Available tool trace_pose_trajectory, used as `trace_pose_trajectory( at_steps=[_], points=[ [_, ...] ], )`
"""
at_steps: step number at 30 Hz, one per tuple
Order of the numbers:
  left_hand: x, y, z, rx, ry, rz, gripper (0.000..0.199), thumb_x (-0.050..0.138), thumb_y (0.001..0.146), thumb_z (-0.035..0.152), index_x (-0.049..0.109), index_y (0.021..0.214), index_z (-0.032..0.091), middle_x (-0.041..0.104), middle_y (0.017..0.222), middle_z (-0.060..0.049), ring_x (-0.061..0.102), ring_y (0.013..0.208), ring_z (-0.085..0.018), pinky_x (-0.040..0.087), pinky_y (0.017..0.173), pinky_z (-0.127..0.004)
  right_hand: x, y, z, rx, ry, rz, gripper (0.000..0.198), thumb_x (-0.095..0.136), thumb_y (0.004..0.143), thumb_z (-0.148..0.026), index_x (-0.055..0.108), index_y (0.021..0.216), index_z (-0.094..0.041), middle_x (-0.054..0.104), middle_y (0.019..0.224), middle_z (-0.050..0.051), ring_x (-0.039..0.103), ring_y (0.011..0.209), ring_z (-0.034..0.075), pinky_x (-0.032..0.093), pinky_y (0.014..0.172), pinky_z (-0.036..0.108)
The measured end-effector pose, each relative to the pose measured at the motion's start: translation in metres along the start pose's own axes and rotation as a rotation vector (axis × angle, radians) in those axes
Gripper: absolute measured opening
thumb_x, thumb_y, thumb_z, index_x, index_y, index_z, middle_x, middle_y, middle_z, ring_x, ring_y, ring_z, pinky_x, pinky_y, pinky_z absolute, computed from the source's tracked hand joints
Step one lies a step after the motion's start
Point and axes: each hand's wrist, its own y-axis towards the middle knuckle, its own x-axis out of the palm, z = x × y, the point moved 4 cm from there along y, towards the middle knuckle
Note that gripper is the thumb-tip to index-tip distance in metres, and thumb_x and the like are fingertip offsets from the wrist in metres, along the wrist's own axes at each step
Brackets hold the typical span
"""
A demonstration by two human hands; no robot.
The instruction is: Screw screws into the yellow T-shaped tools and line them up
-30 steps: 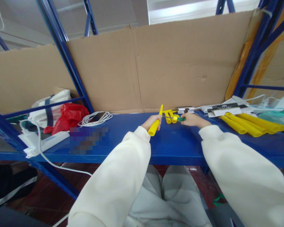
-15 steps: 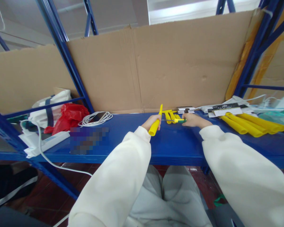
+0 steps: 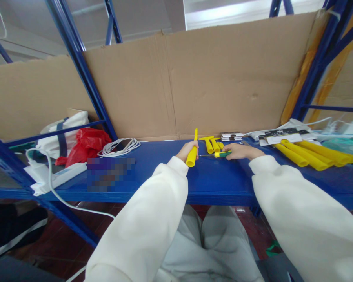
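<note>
Yellow handle [image 3: 192,156]: held over tabletop [image 3: 159,180], between front and back edges
Left grip [image 3: 186,151]: wrapped around yellow handle
Right grip [image 3: 237,150]: screwdriver [image 3: 220,154] grasped by green end, shaft pointed at left grip

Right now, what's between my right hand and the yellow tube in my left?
The head view shows a screwdriver, its handle in your right hand, thin shaft pointing toward the yellow tube; whether they touch is unclear.

The left hand [image 3: 189,152] and right hand [image 3: 239,151] reach forward, apart, both curled closed.
</note>
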Motion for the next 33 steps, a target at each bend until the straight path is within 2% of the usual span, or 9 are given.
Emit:
trace_pose_trajectory(
  at_steps=[6,12,16,20,25,29,33],
  points=[
    [-0.002,-0.002,0.001,0.022,-0.049,0.042,0.017,0.055,0.076,0.015,0.045,0.065,0.023,0.045,0.042,0.005,0.040,0.032,-0.011,0.033,0.036,-0.022,0.003,0.000,-0.007,-0.071,0.036,-0.036,0.030,0.071,0.071,-0.017,0.078,0.100,-0.019,0.079,0.104,0.006,0.073,0.094,0.026,0.055,0.085,0.031],
    [-0.001,-0.004,0.002,0.037,-0.055,0.068,0.015,0.052,0.078,0.014,0.046,0.067,0.023,0.043,0.040,0.006,0.040,0.033,-0.011,0.032,0.037,-0.021,0.015,0.004,-0.046,-0.168,-0.043,0.068,0.026,0.068,0.086,-0.022,0.077,0.110,-0.018,0.077,0.116,0.012,0.072,0.105,0.026,0.053,0.094,0.032],
    [0.001,-0.005,0.003,0.029,-0.044,0.064,0.015,0.049,0.077,0.012,0.047,0.067,0.023,0.044,0.040,0.005,0.041,0.033,-0.011,0.033,0.037,-0.021,0.027,0.011,-0.075,-0.218,-0.145,0.034,0.021,0.062,0.094,-0.020,0.075,0.110,-0.016,0.075,0.114,0.015,0.070,0.107,0.027,0.051,0.094,0.035],
    [0.000,-0.005,0.004,0.016,-0.032,0.071,0.017,0.047,0.079,0.012,0.047,0.066,0.023,0.044,0.038,0.004,0.041,0.032,-0.012,0.034,0.038,-0.021,0.032,0.019,-0.093,-0.198,-0.189,0.052,0.021,0.055,0.099,-0.022,0.073,0.110,-0.017,0.071,0.118,0.017,0.067,0.111,0.029,0.049,0.094,0.037],
    [0.001,-0.005,0.004,-0.005,-0.024,0.053,0.018,0.051,0.081,0.015,0.048,0.065,0.023,0.045,0.037,0.004,0.042,0.032,-0.012,0.035,0.038,-0.021,0.037,0.030,-0.101,-0.106,-0.154,0.046,0.027,0.050,0.099,-0.017,0.071,0.116,-0.017,0.071,0.121,0.018,0.067,0.112,0.030,0.048,0.094,0.037],
    [0.002,-0.005,0.003,0.013,-0.062,0.045,0.023,0.052,0.081,0.014,0.046,0.061,0.023,0.044,0.036,0.003,0.041,0.031,-0.012,0.033,0.037,-0.021,0.041,0.035,-0.105,-0.123,-0.150,0.067,0.032,0.048,0.098,-0.017,0.068,0.123,-0.013,0.071,0.126,0.021,0.067,0.114,0.031,0.048,0.095,0.036],
    [0.002,-0.007,0.004,0.025,-0.073,0.059,0.023,0.051,0.081,0.013,0.045,0.061,0.023,0.044,0.036,0.003,0.041,0.030,-0.012,0.033,0.037,-0.022,0.044,0.037,-0.103,-0.140,-0.137,0.086,0.030,0.046,0.099,-0.017,0.067,0.120,-0.012,0.072,0.125,0.020,0.068,0.111,0.029,0.049,0.092,0.035]
  ],
)
